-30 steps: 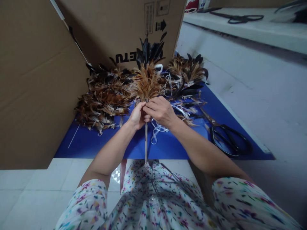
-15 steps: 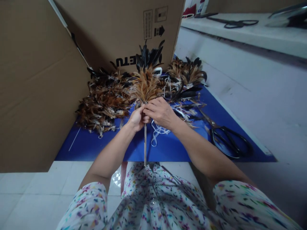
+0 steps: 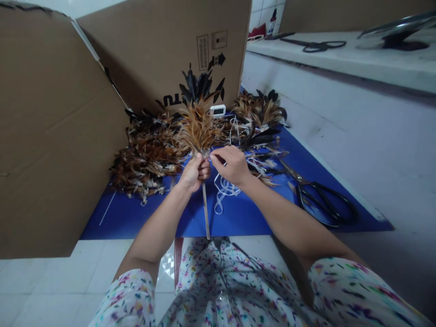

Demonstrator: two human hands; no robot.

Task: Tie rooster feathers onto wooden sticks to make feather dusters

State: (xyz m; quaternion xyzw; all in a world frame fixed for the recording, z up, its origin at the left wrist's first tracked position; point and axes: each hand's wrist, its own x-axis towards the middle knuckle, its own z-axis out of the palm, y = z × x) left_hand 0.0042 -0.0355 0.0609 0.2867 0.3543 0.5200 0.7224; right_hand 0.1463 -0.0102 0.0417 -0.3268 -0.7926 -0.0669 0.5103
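My left hand [image 3: 195, 175] is closed around a thin wooden stick [image 3: 205, 211], just below a bunch of feathers [image 3: 199, 125] fixed at its top. The bunch is golden brown with long black feathers at its tip. Close by on the right, my right hand [image 3: 231, 164] pinches thumb and forefinger together at the base of the feathers; what sits between the fingertips is too small to make out. A loosely coiled white ribbon [image 3: 220, 206] lies on the blue tabletop [image 3: 252, 218] below my right hand, partly covered by it.
A heap of brown feathers [image 3: 146, 159] lies left, and another feather pile [image 3: 260, 109] at the back right. Large black-handled scissors [image 3: 323, 204] rest on the right. A small white device [image 3: 218, 110] stands behind. Cardboard panels [image 3: 163, 50] rise at the back and left; a ledge [image 3: 361, 56] runs along the right.
My right hand has drawn slightly right, away from my left hand, and its fingers have gone from overlapping the left to a separate pinch. The feather bunch leans a little more left. The view has shifted.
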